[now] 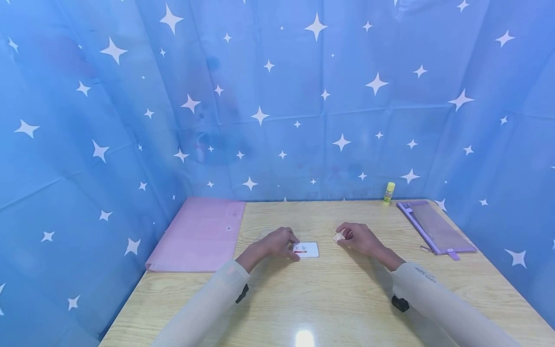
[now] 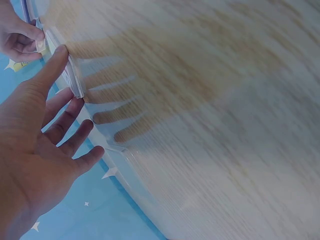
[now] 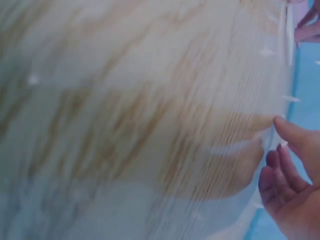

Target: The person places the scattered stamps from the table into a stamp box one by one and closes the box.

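On the table [image 1: 303, 289], a white rounded card-like thing [image 1: 309, 249] with red and dark print lies flat. My left hand [image 1: 277, 243] holds it at its left end, thumb on one edge and fingertips on the opposite one. From the left wrist view, the white thing [image 2: 72, 75] looks thin and layered, and the other fingers of the left hand [image 2: 55, 125] are spread. To the right, my right hand [image 1: 361, 238] pinches a small pale patterned piece [image 1: 338, 237] between thumb and fingers. That piece is mostly hidden in the right wrist view, by the right hand [image 3: 295, 175].
A pink folder [image 1: 199, 236] lies at the table's left. At the back right stands a yellow glue stick [image 1: 389, 193], and beside it lies a purple zip pouch [image 1: 438, 229]. A blue curtain [image 1: 277, 96] with white stars surrounds the table's back and sides.
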`<control>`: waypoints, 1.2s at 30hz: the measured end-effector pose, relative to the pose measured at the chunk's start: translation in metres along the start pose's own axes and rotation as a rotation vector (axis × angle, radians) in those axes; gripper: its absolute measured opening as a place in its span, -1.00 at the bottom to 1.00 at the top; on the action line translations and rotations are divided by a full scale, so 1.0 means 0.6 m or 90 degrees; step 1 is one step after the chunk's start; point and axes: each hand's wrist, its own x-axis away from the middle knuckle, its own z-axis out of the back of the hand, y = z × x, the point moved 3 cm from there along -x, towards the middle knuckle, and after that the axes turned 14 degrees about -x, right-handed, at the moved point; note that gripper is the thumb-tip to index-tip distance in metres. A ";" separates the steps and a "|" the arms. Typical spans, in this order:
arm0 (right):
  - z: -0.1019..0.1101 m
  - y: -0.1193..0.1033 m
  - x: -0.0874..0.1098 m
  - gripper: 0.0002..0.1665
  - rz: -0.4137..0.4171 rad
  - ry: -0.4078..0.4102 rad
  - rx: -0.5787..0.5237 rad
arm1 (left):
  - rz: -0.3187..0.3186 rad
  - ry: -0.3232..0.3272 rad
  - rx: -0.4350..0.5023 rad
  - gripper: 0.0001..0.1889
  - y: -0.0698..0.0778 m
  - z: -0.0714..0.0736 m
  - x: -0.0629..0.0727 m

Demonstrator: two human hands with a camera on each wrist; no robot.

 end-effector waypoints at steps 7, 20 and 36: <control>0.003 -0.007 0.005 -0.67 -0.034 0.009 0.014 | 0.002 -0.001 0.000 -0.39 0.001 0.000 0.000; 0.007 0.016 0.007 -0.69 -0.031 0.017 -0.041 | -0.004 -0.001 -0.004 -0.39 0.004 0.002 0.001; 0.009 -0.005 0.013 -0.80 -0.025 0.002 -0.100 | -0.007 0.006 -0.007 -0.39 0.002 0.001 0.000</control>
